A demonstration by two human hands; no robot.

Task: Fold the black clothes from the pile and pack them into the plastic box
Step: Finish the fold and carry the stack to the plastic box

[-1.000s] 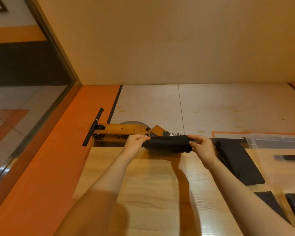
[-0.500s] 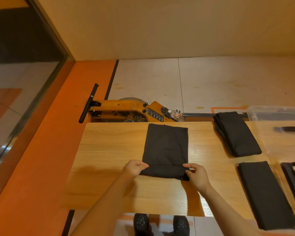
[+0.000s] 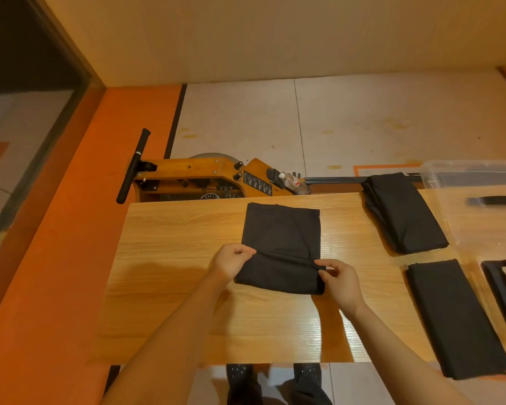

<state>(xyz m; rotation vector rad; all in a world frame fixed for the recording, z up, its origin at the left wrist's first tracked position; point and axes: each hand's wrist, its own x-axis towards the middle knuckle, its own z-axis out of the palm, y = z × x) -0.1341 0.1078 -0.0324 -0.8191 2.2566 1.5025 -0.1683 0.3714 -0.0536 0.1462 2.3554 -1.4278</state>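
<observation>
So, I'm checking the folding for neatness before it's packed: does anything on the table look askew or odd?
Mostly tidy. The black garment both hands pinch lies flat and square. Only the folded pile at the table's far edge looks off: it lies at a slant and its top end overhangs that edge.

bare forearms (image 3: 170, 346) with no sleeves, and dark trousers with small pale dots (image 3: 243, 375).

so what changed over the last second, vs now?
The black cloth, held up bunched at the table's far edge, was pulled toward the person and laid flat. The left hand and right hand, keeping their pinch, now lift its sides, starting a fold. The two other black pieces, and, and the plastic box stayed put.
</observation>
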